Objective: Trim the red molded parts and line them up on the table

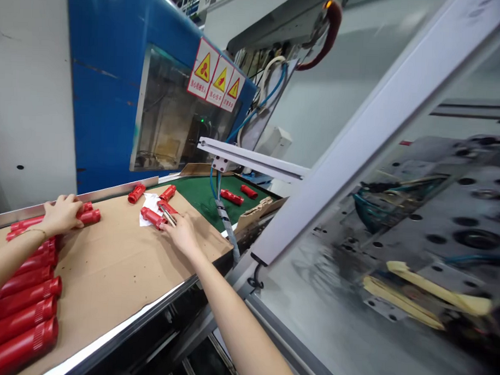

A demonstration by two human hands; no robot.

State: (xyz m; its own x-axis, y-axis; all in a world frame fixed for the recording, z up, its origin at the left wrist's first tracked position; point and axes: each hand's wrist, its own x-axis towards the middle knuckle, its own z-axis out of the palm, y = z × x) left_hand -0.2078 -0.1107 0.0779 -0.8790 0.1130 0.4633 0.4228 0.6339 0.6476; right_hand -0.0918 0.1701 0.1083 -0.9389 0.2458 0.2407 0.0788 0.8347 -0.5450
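A row of red tubes (22,311) already lies on the table (119,270), the left hand (62,214) pressing one tube, the right hand (181,233) apparently pinching another (154,217) beside loose ones.

A red plastic tube (154,217) lies on its side on a white scrap of paper atop brown cardboard — glossy, ribbed near one end. Another red tube (89,217) lies flat farther left — beside a row of like pieces.
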